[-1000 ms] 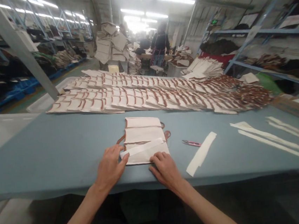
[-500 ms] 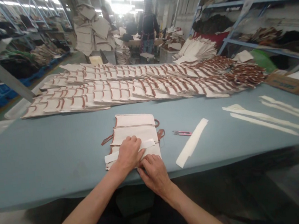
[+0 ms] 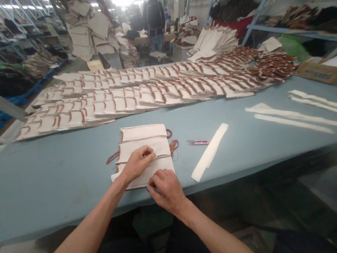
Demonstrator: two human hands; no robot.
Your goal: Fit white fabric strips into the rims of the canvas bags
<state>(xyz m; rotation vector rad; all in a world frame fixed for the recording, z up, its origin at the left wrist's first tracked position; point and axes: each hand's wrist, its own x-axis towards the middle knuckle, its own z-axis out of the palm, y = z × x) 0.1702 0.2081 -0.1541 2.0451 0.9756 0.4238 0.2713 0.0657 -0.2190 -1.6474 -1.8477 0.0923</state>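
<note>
A small stack of cream fabric pieces with brown trim (image 3: 144, 138) lies on the blue-grey table (image 3: 57, 181) right before me. My left hand (image 3: 138, 162) rests on the nearest piece with its fingers curled, pressing the cloth near its upper edge. Closed on that same piece's lower edge, near the table's front, is my right hand (image 3: 164, 188). The white strip that lay across this piece is out of sight under my hands.
Pink thread snips (image 3: 198, 142) and a white fabric strip (image 3: 209, 152) lie right of the stack. Longer white strips (image 3: 289, 116) lie far right. Overlapping rows of trimmed pieces (image 3: 153, 90) cover the table's far side. A person stands beyond, among shelves and fabric piles.
My left hand went from the table's left of the piece onto it and up its face. The white strip went under my hands. The view tilted downward.
</note>
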